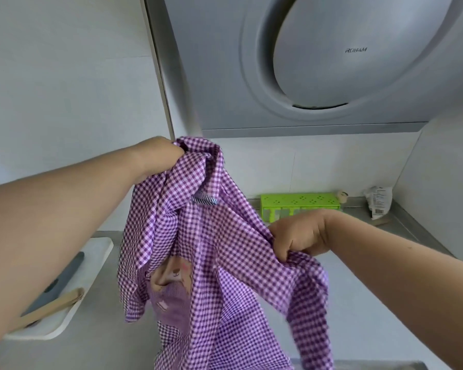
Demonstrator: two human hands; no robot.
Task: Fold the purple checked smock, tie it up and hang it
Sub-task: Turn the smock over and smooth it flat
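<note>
A grey kitchen counter (358,284) ran beneath pale tiled walls, with a grey range hood (318,62) mounted above the far side. The word "ROBAM" was legible on the hood's round panel. A pale cabinet panel (64,76) filled the upper left.

On the counter at near left lay a white cutting board (102,252) carrying a dark-handled utensil (64,273) and a wooden one (51,307), partly hidden behind the person's left forearm. Against the far wall stood a green perforated box (300,204), and to its right a crumpled white packet (380,202) with a barcode; its print was too small to read.

The purple checked smock (225,263) hung in mid-air over the counter, held between both hands and blocking the middle of the worktop. The left hand (158,158) was clenched around a bunch of cloth at the top of the smock. The right hand (297,233), lower and to the right, gripped a fold of the fabric with curled fingers. A bear motif pocket (171,284) showed on the smock's front.
</note>
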